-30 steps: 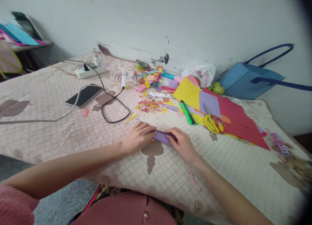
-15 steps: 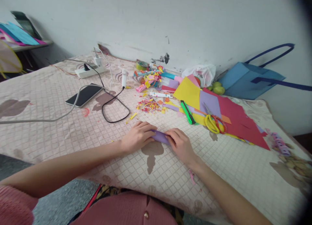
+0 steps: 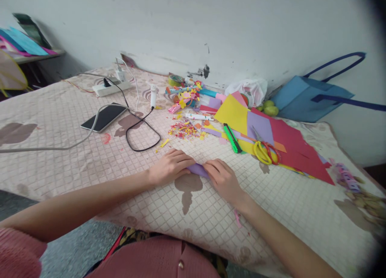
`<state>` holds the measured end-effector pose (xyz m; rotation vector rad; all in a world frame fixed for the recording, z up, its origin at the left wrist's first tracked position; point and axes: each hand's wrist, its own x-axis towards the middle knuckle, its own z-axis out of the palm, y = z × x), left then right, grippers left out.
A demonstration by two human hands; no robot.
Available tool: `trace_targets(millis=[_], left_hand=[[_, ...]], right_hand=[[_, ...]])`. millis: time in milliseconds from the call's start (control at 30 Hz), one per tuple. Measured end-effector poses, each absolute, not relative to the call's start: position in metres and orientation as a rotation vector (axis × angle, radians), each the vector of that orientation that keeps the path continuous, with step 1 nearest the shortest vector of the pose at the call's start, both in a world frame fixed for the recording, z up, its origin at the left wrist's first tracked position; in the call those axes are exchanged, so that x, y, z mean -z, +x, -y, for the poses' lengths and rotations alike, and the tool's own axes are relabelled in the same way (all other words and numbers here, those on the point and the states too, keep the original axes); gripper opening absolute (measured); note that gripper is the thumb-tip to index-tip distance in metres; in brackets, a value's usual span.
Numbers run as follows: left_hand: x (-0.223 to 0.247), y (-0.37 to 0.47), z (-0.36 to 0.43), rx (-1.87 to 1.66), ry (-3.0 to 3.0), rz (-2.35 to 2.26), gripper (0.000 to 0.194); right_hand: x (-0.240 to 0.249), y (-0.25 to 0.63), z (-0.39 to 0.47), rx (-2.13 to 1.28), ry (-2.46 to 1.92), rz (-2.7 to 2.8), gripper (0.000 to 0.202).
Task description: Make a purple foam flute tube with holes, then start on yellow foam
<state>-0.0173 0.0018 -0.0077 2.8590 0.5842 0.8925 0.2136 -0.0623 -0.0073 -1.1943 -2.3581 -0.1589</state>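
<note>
A purple piece of paper (image 3: pixel 198 170), rolled or folded into a narrow strip, lies low over the patterned tablecloth between my two hands. My left hand (image 3: pixel 172 166) has its fingers bent over the left end of the paper. At the other end, my right hand (image 3: pixel 221 177) pinches the paper between thumb and fingers. Both ends of the strip are hidden under the fingers. Beyond my hands lies a pile of coloured paper scraps (image 3: pixel 185 130). A green utility knife (image 3: pixel 232 138) rests to the right of the pile, beside yellow-handled scissors (image 3: pixel 262 151).
Red paper sheets (image 3: pixel 297 151) and a yellow sheet (image 3: pixel 233 114) spread to the right. A blue bag (image 3: pixel 307 99) stands against the wall. At left lie a tablet-like device (image 3: pixel 104 118), a power strip (image 3: pixel 111 88), a white glue gun (image 3: pixel 153 96) and a looping black cable (image 3: pixel 141 150).
Both hands stay on the purple paper. The fingers have shifted slightly, the right ones a little to the left, and the visible strip looks narrower.
</note>
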Motion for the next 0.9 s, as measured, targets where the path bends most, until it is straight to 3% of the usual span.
trace_targets(millis=[367, 667, 900], left_hand=[[0.0049, -0.0124, 0.0007, -0.834, 2.628, -0.652, 0.024], [0.0049, -0.0138, 0.0008, -0.832, 2.748, -0.602, 0.016], [0.0070, -0.0141, -0.0028, -0.840, 2.654, -0.557, 0.016]], right_hand=[[0.0095, 0.2137, 0.0607, 0.004, -1.200, 2.254, 0.019], [0.0098, 0.2108, 0.0608, 0.218, -1.173, 2.337, 0.018], [0.0087, 0.2147, 0.0635, 0.104, -1.187, 2.346, 0.023]])
